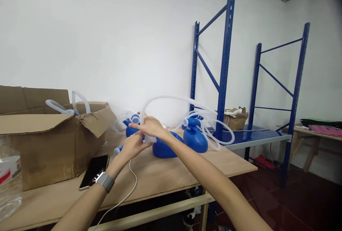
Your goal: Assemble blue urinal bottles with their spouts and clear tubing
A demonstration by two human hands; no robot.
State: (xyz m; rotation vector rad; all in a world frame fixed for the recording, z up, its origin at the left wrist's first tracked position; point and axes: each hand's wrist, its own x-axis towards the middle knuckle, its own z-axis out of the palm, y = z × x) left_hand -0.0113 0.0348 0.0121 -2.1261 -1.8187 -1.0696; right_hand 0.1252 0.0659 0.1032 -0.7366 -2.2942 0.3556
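Note:
Both my hands meet over the wooden table [171, 174]. My right hand [151, 126] is closed round the lower end of a translucent white tube [173, 98], which arches up and away to the right. Just below it, my left hand [132, 145] has its fingers closed at a whitish fitting [149, 139] at the tube's base. Behind the hands lies a blue rounded body [167, 147]. Another blue body [195, 140] with a white-capped top and coiled tubing [227, 131] stands to the right. A further blue piece [130, 131] is partly hidden behind my hands.
An open cardboard box [53, 152] with tubes stands left, beside a black phone [94, 170] and a clear bottle [9, 181]. A white cable [133, 184] crosses the table's front edge. Blue shelving [226, 60] rises at the right.

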